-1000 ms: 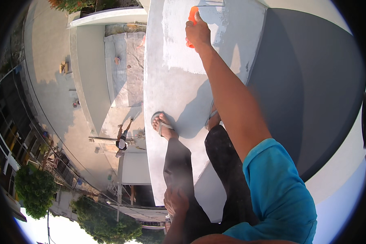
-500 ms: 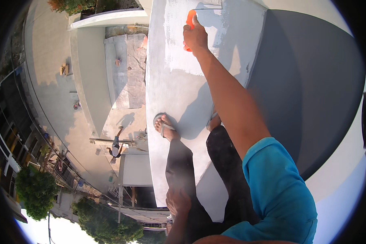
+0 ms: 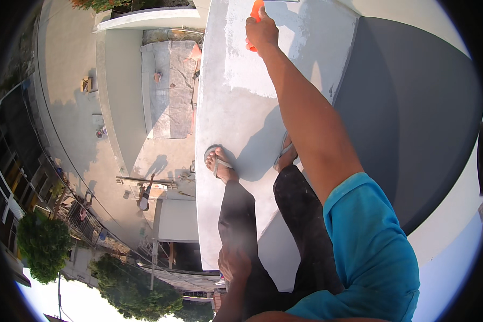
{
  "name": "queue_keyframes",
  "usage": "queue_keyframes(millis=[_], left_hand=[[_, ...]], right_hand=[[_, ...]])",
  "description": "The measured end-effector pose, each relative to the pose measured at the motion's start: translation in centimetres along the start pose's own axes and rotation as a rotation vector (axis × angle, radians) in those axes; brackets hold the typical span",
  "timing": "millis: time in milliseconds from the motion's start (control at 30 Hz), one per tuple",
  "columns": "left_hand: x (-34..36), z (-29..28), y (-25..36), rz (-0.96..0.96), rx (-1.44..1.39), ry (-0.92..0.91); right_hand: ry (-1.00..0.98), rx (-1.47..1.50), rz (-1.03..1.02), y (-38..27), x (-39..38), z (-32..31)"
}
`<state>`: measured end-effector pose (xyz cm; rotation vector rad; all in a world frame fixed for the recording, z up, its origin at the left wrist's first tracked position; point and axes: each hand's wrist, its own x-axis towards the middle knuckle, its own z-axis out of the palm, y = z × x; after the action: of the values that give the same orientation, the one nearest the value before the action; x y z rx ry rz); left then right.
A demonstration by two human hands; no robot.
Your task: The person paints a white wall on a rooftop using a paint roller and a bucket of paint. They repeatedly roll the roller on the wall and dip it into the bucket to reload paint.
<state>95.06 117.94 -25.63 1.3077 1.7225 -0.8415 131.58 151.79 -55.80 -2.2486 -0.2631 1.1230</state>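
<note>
"Much done?"
"Ragged white coating (image 3: pixel 247 72) covers part of the smooth grey ledge (image 3: pixel 214 115); its near stretch looks bare."
"Hands?"
"Right hand (image 3: pixel 263 33) clasps the bright-orange tubular handle (image 3: pixel 256 9), nearer the ledge's left edge; left hand (image 3: pixel 234 264) rests on black trousers (image 3: pixel 239 214), grip unclear."

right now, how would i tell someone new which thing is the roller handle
Find the pale ledge the person stands on, then follow it up to the white paint patch. There the right hand grips the roller handle near the picture's top edge. Its bright orange stands out against the white and grey around it.
</note>
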Motion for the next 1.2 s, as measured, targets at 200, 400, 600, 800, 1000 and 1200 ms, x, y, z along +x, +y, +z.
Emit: queue_keyframes(millis=[200, 400, 600, 800, 1000, 1200], left_hand=[[0.1, 0.1, 0.6, -0.020, 0.029, -0.013], [0.1, 0.7, -0.8, -0.056, 0.000, -0.033], [-0.1, 0.3, -0.1, 0.013, 0.009, 0.012], [-0.1, 0.3, -0.2, -0.078, -0.040, -0.031], [-0.2, -0.1, 0.1, -0.014, -0.043, -0.018], [-0.3, 0.5, -0.4, -0.006, -0.017, -0.011]], right_hand=[[-0.001, -0.168, -0.152, 7.5, -2.1, 0.4], [0.044, -0.112, -0.128, 1.2, 1.5, 0.3], [0.033, -0.211, -0.139, 5.7, -0.5, 0.0], [-0.021, -0.180, -0.062, 2.8, -0.8, 0.1], [0.006, -0.220, -0.064, 2.8, -2.0, 0.3], [-0.030, -0.253, -0.020, 10.8, -11.3, 1.2]])
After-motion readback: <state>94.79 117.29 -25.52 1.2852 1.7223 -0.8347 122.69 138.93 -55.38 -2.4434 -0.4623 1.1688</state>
